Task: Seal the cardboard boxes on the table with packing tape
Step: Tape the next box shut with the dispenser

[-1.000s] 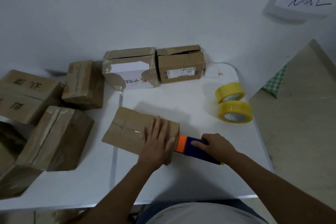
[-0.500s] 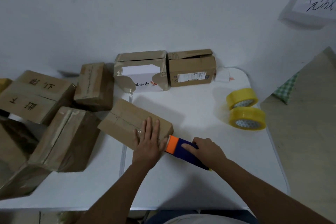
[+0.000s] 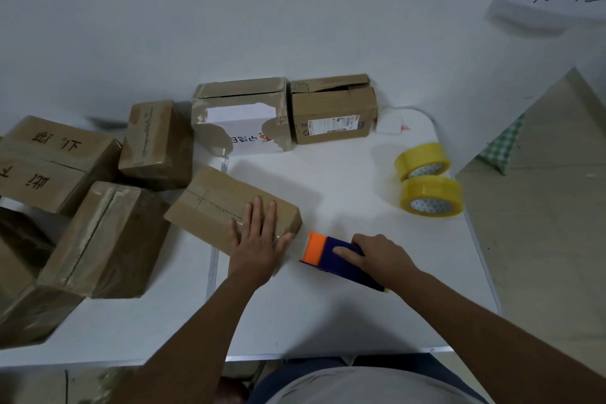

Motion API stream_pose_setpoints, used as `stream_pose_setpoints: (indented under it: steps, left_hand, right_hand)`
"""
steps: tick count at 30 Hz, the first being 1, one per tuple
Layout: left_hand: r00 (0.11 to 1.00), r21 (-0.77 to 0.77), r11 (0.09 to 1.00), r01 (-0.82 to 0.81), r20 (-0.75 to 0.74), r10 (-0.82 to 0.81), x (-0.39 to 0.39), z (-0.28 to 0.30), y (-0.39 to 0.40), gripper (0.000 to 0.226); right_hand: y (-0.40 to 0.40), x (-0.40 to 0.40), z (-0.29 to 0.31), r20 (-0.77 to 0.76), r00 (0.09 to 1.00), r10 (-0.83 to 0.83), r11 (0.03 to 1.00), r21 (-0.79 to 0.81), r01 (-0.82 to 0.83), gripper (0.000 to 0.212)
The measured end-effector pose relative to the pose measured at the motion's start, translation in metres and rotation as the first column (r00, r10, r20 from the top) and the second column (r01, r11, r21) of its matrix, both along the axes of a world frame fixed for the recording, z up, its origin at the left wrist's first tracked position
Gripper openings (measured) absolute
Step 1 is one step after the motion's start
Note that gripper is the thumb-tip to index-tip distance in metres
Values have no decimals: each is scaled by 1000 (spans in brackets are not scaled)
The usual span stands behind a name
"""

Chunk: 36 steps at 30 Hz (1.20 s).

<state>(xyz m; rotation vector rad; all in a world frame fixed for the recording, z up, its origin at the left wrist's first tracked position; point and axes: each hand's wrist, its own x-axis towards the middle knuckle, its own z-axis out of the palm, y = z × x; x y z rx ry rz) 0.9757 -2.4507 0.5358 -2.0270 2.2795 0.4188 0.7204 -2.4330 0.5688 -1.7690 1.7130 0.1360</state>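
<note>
A flat brown cardboard box (image 3: 213,207) lies slanted in the middle of the white table (image 3: 344,321). My left hand (image 3: 257,236) presses flat on the box's near right end, fingers straight. Just off that end, my right hand (image 3: 377,256) grips a blue tape dispenser (image 3: 341,256) with an orange head. The orange head sits a short gap from the box's end, and a strip of clear tape seems to run between them.
Several taped brown boxes (image 3: 108,239) crowd the left side. A torn white-faced box (image 3: 242,118) and a labelled brown box (image 3: 334,111) stand at the back. Two yellow tape rolls (image 3: 429,193) lie at the right, near the table's edge.
The dispenser in my right hand has drawn slightly away from the box's end. My left hand stays pressed on the box. The camera view has shifted.
</note>
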Motion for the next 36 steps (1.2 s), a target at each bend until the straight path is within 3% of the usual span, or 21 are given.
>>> stream_pose_setpoints:
  steps: [4, 10, 14, 20, 28, 36]
  left_hand:
    - [1000, -1, 1000, -2, 27, 2, 1, 3, 0, 88]
    - [1000, -7, 1000, -9, 15, 9, 0, 5, 1, 93]
    - [1000, -7, 1000, -8, 15, 8, -1, 4, 1, 85]
    - [999, -21, 1000, -20, 39, 21, -2, 1, 2, 81]
    - [997, -70, 997, -26, 64, 31, -5, 2, 3, 79]
    - [999, -49, 999, -10, 50, 13, 1, -9, 1, 79]
  right_hand:
    - [0, 4, 10, -42, 993, 110, 994, 4, -110, 56]
    - [-11, 5, 24, 100, 992, 82, 972, 211, -102, 54]
    - [-1, -2, 22, 94, 996, 3, 993, 113, -14, 49]
    - [4, 14, 20, -75, 997, 14, 999, -29, -16, 47]
    - [-11, 45, 17, -192, 981, 26, 1000, -3, -27, 43]
    - [-20, 67, 6, -176, 984, -7, 999, 44, 15, 42]
